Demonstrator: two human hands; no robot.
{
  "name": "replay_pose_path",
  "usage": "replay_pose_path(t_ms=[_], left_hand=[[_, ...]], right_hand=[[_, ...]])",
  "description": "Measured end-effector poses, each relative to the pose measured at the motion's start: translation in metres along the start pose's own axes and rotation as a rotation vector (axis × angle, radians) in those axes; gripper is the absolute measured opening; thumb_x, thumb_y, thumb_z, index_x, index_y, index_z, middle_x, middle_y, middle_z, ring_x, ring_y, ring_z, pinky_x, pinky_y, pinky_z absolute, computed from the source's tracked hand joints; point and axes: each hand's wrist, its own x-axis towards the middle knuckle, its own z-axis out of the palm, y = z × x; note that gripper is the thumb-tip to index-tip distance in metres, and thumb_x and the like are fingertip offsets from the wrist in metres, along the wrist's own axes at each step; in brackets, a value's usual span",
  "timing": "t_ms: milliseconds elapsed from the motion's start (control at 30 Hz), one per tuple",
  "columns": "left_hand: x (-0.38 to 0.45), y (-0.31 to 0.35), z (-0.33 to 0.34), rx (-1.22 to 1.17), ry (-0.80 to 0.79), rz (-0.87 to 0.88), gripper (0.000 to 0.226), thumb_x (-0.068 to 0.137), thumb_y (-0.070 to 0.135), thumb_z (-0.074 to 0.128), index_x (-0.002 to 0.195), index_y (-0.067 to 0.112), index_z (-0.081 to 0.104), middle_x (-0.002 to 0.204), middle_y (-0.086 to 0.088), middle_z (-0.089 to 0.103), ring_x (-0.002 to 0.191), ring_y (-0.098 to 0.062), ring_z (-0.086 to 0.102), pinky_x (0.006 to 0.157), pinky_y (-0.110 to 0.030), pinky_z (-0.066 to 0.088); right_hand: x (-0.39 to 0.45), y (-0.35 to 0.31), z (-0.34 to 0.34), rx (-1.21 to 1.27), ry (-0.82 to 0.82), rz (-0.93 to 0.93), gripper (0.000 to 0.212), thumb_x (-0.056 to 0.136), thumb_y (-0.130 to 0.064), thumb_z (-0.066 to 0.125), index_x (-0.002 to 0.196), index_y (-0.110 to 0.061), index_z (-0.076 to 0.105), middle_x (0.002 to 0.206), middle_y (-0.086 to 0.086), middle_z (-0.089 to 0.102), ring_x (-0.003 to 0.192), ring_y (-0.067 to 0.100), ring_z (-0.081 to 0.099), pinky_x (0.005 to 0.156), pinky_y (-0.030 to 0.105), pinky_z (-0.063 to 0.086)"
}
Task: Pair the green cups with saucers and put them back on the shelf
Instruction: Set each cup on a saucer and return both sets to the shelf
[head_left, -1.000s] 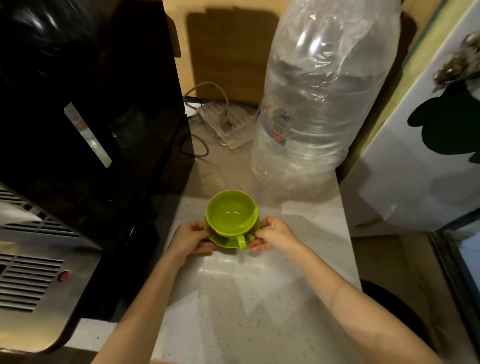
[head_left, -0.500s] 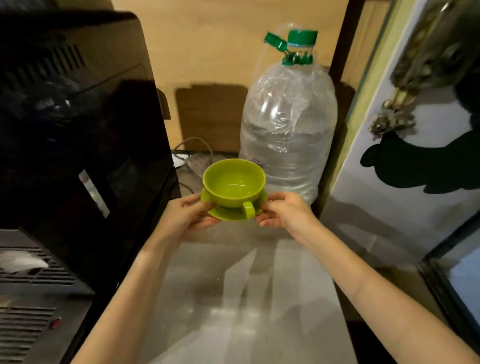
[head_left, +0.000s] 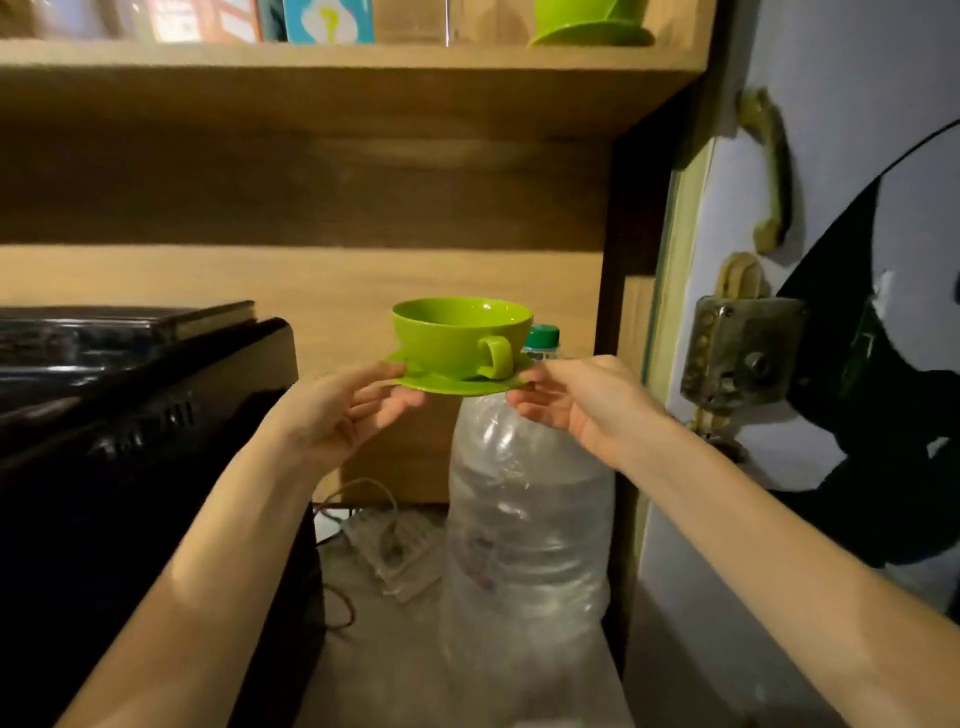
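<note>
A green cup (head_left: 453, 335) stands upright on a green saucer (head_left: 453, 383), handle towards me, held in the air in front of the wooden back panel. My left hand (head_left: 347, 410) grips the saucer's left rim and my right hand (head_left: 574, 401) grips its right rim. High above, a wooden shelf (head_left: 343, 67) carries another green cup on a saucer (head_left: 591, 27) at its right end, cut off by the frame's top edge.
A large clear water bottle (head_left: 524, 530) with a green cap stands just below and behind the held saucer. A black appliance (head_left: 130, 467) fills the left. Cables and a power strip (head_left: 387, 551) lie on the counter. A door with a metal lock (head_left: 740, 351) is on the right.
Both hands have lifted the cup and saucer from the counter up past the bottle's top. The view has tilted up, and the shelf has come into sight.
</note>
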Motion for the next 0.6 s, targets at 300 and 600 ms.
replay_pose_path(t_ms=[300, 600], left_hand=[[0.023, 0.111, 0.049, -0.074, -0.067, 0.091, 0.014, 0.083, 0.002, 0.056, 0.073, -0.005, 0.061, 0.049, -0.018, 0.067, 0.039, -0.016, 0.065, 0.040, -0.018, 0.052], [0.034, 0.191, 0.083, -0.072, -0.115, 0.225, 0.020, 0.084, 0.002, 0.055, 0.067, -0.008, 0.059, 0.045, -0.021, 0.064, 0.033, -0.019, 0.062, 0.036, -0.021, 0.049]], right_hand=[[0.026, -0.114, 0.022, 0.082, 0.038, -0.147, 0.013, 0.084, 0.011, 0.049, 0.074, 0.005, 0.054, 0.036, 0.010, 0.061, 0.032, 0.012, 0.061, 0.033, 0.016, 0.048], [0.052, -0.197, 0.042, 0.059, 0.017, -0.293, 0.017, 0.085, 0.012, 0.046, 0.071, 0.005, 0.054, 0.035, 0.010, 0.060, 0.030, 0.012, 0.060, 0.032, 0.017, 0.047]])
